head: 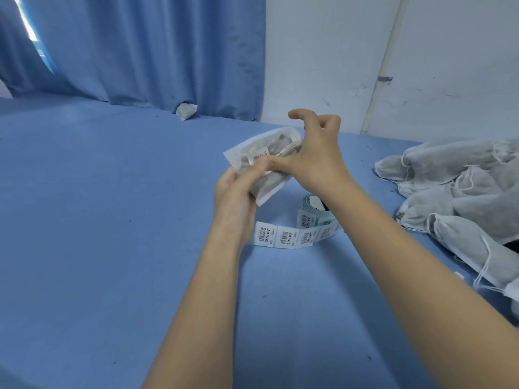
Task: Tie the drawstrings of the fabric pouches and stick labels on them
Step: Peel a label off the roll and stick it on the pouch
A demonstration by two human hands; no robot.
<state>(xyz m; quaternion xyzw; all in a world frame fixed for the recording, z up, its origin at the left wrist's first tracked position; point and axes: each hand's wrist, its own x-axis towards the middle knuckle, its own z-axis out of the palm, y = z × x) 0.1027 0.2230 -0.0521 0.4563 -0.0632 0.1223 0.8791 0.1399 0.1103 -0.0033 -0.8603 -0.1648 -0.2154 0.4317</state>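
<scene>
A white fabric pouch with grey contents is held up above the blue table. My left hand grips it from below, its thumb lying across the front. A barcode label sits on the pouch. My right hand presses its thumb on that label beside the gathered drawstrings; its other fingers are raised and loosely curled, holding nothing. A roll of barcode labels lies on the table under my hands, with a strip of labels unrolled to the left.
A heap of white drawstring pouches lies at the right edge of the blue table. One single pouch rests at the back against the blue curtain. A white wall with a pipe stands behind.
</scene>
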